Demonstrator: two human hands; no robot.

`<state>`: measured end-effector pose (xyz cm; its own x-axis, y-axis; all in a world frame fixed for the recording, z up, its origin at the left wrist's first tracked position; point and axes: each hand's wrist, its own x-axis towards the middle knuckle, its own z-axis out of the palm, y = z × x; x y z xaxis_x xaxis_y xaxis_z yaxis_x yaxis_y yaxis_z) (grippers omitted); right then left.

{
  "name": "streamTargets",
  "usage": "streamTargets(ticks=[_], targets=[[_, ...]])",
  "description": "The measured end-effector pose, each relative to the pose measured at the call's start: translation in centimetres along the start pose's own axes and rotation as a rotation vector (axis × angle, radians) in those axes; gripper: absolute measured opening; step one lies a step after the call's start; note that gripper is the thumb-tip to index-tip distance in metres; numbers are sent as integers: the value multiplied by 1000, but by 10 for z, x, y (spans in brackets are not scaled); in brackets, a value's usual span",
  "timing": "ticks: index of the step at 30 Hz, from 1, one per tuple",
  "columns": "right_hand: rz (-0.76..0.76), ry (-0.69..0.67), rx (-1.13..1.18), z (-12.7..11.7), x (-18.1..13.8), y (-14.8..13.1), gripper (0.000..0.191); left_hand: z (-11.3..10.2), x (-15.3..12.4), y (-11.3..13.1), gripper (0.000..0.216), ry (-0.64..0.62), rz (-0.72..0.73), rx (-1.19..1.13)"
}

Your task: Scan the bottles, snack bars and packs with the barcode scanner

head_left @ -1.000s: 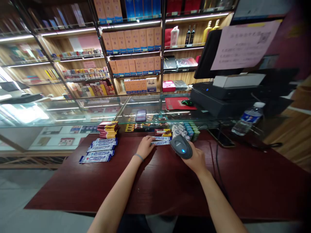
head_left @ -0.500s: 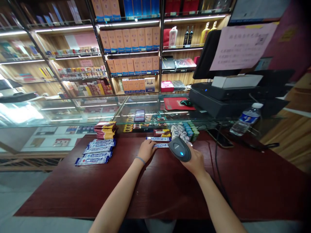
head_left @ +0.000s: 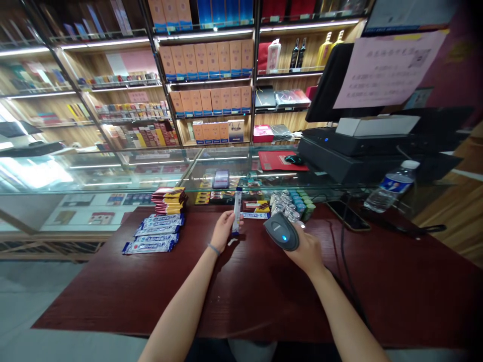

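My left hand pinches a slim blue-and-white packet, held upright above the counter with a narrow side towards me. My right hand is closed around a dark barcode scanner with a lit blue light; its head points left towards the packet, a gap apart. Behind them another blue-and-white packet lies flat, next to a red-and-yellow packet. Several similar blue-and-white packets overlap on the left, in front of a stack of red-and-yellow packets.
Small cans crowd the counter's back edge by the glass case. A phone, a water bottle and a cable are on the right. A monitor stands behind. The dark red counter spans the front.
My left hand has picked up the nearer blue-and-white packet from the counter and turned it upright. The scanner remains in my right hand, nearly in place. The view has shifted slightly.
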<state>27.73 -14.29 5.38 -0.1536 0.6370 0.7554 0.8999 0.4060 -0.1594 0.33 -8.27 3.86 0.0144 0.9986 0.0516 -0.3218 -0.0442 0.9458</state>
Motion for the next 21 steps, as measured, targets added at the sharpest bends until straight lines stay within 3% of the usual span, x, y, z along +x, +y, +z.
streamTargets(ticks=[5, 16, 21], targets=[[-7, -51, -10, 1, 1, -4, 41, -2, -4, 7, 40, -72, -213, -206], [-90, -149, -4, 5, -1, -1, 43, -1, -6, 10, 32, -17, -239, -190], [-104, -73, 4, 4, 0, -2, 41, -2, -6, 11, 33, -50, -221, -222]])
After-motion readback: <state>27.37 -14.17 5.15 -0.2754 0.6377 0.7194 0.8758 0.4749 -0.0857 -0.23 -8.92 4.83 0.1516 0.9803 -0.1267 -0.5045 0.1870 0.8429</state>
